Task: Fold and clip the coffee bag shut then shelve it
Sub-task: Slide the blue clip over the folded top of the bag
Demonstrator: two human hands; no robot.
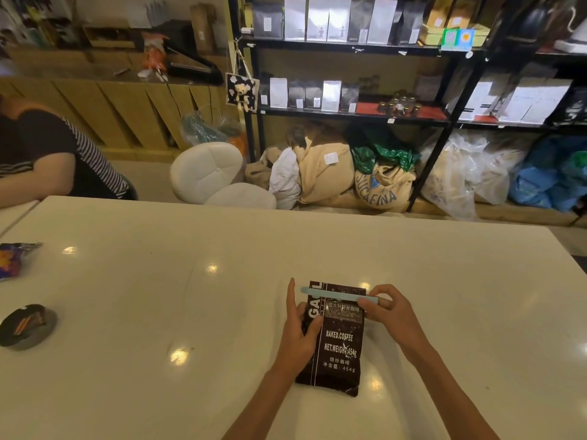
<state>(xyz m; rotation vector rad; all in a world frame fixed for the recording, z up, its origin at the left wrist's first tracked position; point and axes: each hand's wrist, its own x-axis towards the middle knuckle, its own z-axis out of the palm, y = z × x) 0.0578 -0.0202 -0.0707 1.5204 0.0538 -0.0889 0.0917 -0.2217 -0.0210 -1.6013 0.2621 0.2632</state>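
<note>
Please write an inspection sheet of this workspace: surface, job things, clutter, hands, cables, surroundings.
Surface: white glossy table, lamp reflections.
Job's things: dark coffee bag lying flat; pale blue clip across its top edge.
Clutter: colourful wrapper at left edge; dark round dish near it.
Grips: left hand presses the bag's left side; right hand pinches the clip's right end.
Cables: nothing seen.
Surroundings: black shelves with bags; sacks beneath; white chair; a seated person on the left.
</note>
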